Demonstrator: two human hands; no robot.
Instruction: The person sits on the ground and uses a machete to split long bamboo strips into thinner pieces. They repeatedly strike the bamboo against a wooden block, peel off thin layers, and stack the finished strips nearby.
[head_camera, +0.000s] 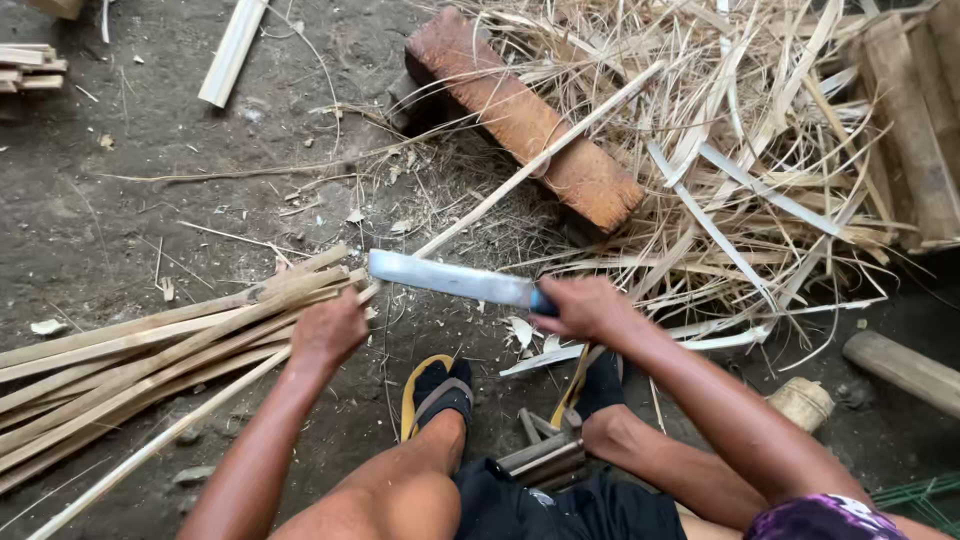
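Diagonally, the bamboo strip (520, 170) runs from lower left to upper right, left hand (327, 330) clenched on it, right hand (585, 305) gripping the cleaver (450, 278) across it.

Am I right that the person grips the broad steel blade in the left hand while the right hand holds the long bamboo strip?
Not quite: the hands are swapped. In the head view the right hand grips the broad steel blade, while the left hand holds the long bamboo strip.

Bare dirt floor (130, 200) lay open upper left; a reddish wooden block (525, 120) and heaped pale bamboo shavings (760, 170) crowded the right.
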